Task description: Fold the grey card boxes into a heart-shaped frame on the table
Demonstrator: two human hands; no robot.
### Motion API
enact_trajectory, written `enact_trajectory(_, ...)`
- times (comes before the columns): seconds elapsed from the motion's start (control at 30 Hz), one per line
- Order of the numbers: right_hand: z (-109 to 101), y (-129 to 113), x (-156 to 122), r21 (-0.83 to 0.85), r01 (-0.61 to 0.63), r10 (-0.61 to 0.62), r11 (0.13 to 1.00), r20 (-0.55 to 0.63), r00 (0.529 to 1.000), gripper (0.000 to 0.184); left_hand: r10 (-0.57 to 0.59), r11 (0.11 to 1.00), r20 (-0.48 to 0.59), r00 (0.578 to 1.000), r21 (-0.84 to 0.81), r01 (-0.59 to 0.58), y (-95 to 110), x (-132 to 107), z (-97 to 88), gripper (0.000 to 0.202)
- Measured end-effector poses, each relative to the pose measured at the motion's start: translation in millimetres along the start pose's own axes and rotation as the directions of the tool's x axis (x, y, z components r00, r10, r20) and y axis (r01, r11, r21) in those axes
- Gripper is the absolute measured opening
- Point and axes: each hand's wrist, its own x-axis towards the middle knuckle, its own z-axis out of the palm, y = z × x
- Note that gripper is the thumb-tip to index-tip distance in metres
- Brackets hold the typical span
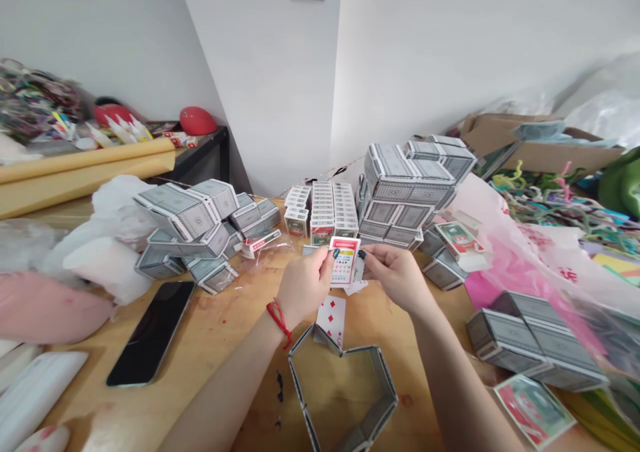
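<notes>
A playing card [345, 263] with red, yellow and printed text on its face is held upright between my two hands. My left hand [309, 275] pinches its left edge, a red string bracelet at the wrist. My right hand [393, 272] has its fingers closed at the right edge; a greyish piece shows behind the card there. Below, a diamond-suit card [331, 319] lies face up on the table. Nearer to me stands a heart-shaped frame [343, 353] made of folded cards, its middle open to the wood.
Stacked blocks built from grey-backed cards stand left [185, 212] and right [410, 185]. Rows of card boxes [323, 212] stand at the back. A black phone [151, 332] lies left, a card box [535, 409] front right. Pink plastic wrapping [530, 232] covers the right side.
</notes>
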Motion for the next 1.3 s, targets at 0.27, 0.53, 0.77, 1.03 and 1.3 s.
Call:
enact_trajectory(0.27, 10, 1, -3, -0.466, 0.067, -0.180, 0.882, -0.202, 0.963, 0.025, 0.172, 0.969, -0.019, 0.985, 0.185, -0.165, 15, -8, 5.9, 0.025)
enact_trajectory(0.53, 31, -3, -9, -0.733, -0.040, -0.279, 0.679, -0.309, 0.909, 0.026, 0.292, 0.910, -0.102, 0.951, 0.337, -0.243, 19, -12, 9.2, 0.025)
enact_trajectory(0.77, 19, -2, -3, -0.078, 0.015, -0.020, 0.997, -0.063, 0.998, 0.030, 0.145, 0.967, -0.227, 0.963, 0.238, -0.090, 5, -3, -1.1, 0.032)
enact_trajectory(1.03, 29, -2, -7, -0.498, 0.041, -0.142, 0.866, -0.166, 0.976, 0.023, 0.126, 0.983, -0.278, 0.952, 0.163, -0.082, 9, -6, 8.4, 0.032)
enact_trajectory(1.3, 41, -1, -11, -0.816, -0.114, -0.228, 0.566, -0.288, 0.930, 0.023, 0.063, 0.996, -0.223, 0.973, 0.082, -0.046, 12, -9, 18.3, 0.032)
